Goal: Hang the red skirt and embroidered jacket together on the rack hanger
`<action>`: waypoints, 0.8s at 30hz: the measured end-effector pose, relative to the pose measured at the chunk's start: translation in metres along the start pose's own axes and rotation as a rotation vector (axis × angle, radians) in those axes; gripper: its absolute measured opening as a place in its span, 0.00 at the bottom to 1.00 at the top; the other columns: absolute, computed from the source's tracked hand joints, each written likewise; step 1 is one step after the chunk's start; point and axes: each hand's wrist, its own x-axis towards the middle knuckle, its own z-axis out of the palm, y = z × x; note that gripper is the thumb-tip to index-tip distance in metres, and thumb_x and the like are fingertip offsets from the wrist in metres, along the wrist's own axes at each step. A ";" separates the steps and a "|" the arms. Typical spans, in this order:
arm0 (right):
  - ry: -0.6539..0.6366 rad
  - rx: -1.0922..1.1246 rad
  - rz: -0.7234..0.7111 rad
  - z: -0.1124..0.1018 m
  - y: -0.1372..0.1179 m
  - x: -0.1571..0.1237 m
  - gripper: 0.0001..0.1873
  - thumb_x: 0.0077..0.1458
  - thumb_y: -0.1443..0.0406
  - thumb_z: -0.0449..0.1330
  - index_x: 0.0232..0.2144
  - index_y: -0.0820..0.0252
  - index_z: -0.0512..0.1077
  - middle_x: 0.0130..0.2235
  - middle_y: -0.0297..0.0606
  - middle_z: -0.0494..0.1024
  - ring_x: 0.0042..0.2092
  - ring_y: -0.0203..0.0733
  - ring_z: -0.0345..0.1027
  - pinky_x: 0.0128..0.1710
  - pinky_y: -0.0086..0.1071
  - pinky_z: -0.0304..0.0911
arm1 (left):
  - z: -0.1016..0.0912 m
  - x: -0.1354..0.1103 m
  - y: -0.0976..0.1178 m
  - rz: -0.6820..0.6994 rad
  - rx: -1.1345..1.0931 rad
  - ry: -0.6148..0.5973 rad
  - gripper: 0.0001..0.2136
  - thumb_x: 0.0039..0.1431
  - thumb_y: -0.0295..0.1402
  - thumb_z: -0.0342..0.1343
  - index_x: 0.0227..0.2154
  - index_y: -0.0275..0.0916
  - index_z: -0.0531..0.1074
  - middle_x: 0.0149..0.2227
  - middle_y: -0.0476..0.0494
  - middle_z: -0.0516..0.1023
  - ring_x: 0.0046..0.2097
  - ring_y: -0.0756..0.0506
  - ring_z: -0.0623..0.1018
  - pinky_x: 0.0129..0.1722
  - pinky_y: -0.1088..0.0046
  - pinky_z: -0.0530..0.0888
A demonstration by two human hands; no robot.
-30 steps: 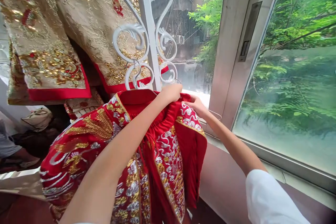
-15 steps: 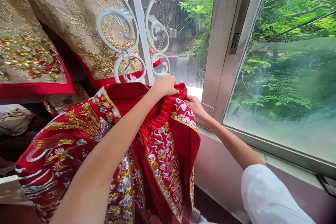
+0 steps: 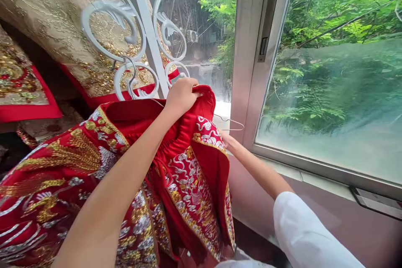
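A red garment [image 3: 94, 163] with gold and silver embroidery hangs from a wire hanger [image 3: 230, 124] hooked on a white scrolled metal grille [image 3: 138, 42]. My left hand [image 3: 181, 95] is closed on the red upper edge of the garment, just below the grille. My right hand [image 3: 226, 140] reaches behind the garment's right shoulder, close to the hanger's wire end. Its fingers are hidden by the cloth.
Beige and gold embroidered garments with red trim [image 3: 47, 21] hang behind the grille at upper left. A window with a metal frame [image 3: 251, 50] fills the right side, with green trees outside. A sill [image 3: 314, 171] runs below the glass.
The view has shifted left and down. My left hand has stayed gripping the garment's top edge while my right hand has slipped further behind the red cloth, so less of it shows.
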 end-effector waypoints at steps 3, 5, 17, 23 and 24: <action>0.012 -0.007 0.024 -0.005 -0.005 -0.010 0.20 0.44 0.49 0.61 0.29 0.60 0.70 0.27 0.37 0.76 0.29 0.39 0.68 0.27 0.32 0.63 | -0.001 0.000 0.000 -0.009 -0.013 0.003 0.09 0.53 0.38 0.53 0.28 0.38 0.73 0.31 0.42 0.75 0.36 0.44 0.72 0.35 0.69 0.66; 0.135 -0.038 -0.061 -0.014 -0.014 -0.020 0.20 0.44 0.49 0.61 0.27 0.60 0.68 0.26 0.34 0.75 0.28 0.37 0.66 0.28 0.30 0.62 | -0.003 0.000 0.002 -0.022 -0.027 0.015 0.08 0.52 0.37 0.54 0.27 0.38 0.72 0.30 0.42 0.74 0.36 0.44 0.72 0.34 0.69 0.66; 0.264 0.109 -0.141 -0.002 0.002 -0.029 0.25 0.44 0.44 0.57 0.35 0.56 0.70 0.31 0.37 0.77 0.34 0.43 0.72 0.32 0.34 0.66 | -0.013 -0.004 0.008 0.072 -0.244 0.165 0.06 0.55 0.33 0.52 0.31 0.38 0.72 0.29 0.46 0.73 0.36 0.47 0.71 0.37 0.71 0.67; 0.354 -0.148 -0.140 -0.011 -0.005 -0.051 0.17 0.42 0.51 0.61 0.22 0.60 0.70 0.23 0.35 0.73 0.27 0.39 0.65 0.27 0.31 0.60 | -0.010 -0.001 0.004 0.073 -0.264 0.142 0.07 0.54 0.35 0.53 0.30 0.37 0.73 0.29 0.46 0.74 0.34 0.48 0.72 0.34 0.71 0.68; 0.413 -0.166 -0.167 -0.015 -0.010 -0.058 0.17 0.43 0.52 0.62 0.21 0.61 0.69 0.22 0.34 0.71 0.26 0.37 0.62 0.26 0.30 0.58 | -0.011 0.000 0.004 0.064 -0.255 0.129 0.08 0.54 0.35 0.54 0.30 0.37 0.73 0.28 0.46 0.74 0.34 0.48 0.72 0.33 0.72 0.68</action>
